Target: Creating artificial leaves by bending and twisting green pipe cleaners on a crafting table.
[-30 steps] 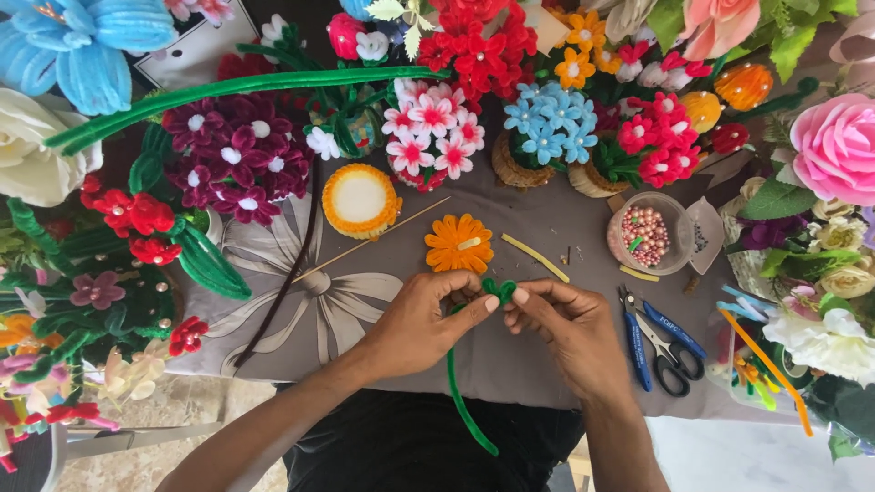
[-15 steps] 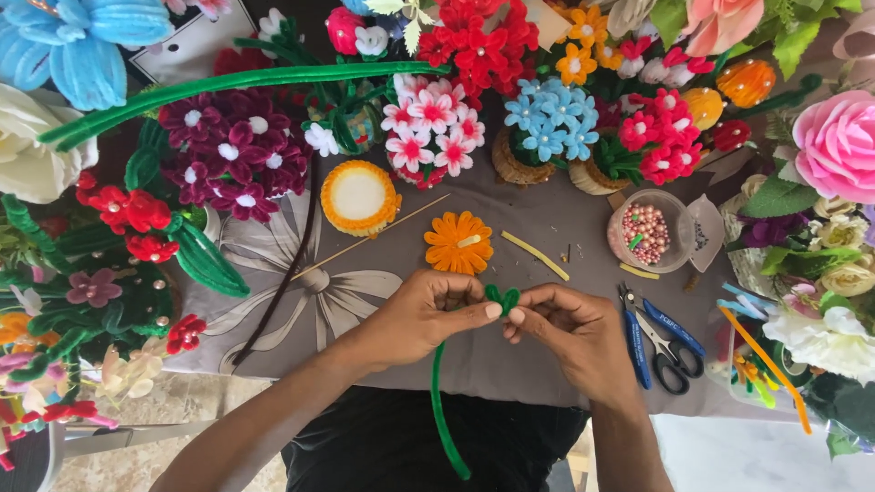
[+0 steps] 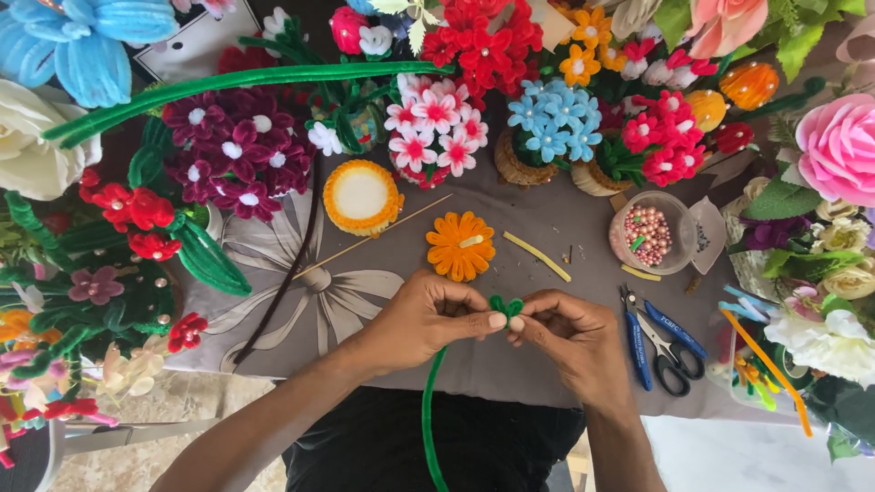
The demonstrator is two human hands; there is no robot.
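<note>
Green pipe cleaner [image 3: 434, 410] run lengthwise from the body up to a looped tip, pinched there by left hand [image 3: 428, 319] and right hand [image 3: 565, 333], orange flower [image 3: 461, 245] just beyond, bead cup [image 3: 653, 233] and flower pots ranged behind.

Two hands work near the middle: the left hand [image 3: 424, 319] and the right hand [image 3: 570, 333], with one green pipe cleaner [image 3: 428, 419] between them. On the table lie one orange pipe-cleaner flower [image 3: 460, 244], one round orange-rimmed white disc [image 3: 362, 196], one thin wooden skewer [image 3: 374, 237], one long dark brown pipe cleaner [image 3: 283, 282] and two short yellow pipe-cleaner scraps [image 3: 538, 257]. To the right stand one clear cup of pink beads [image 3: 649, 234], one blue-handled pliers [image 3: 635, 337] and one pair of scissors [image 3: 670, 339]. Far right sits one large pink rose [image 3: 837, 146]; far left, one large blue flower [image 3: 87, 36].
</note>
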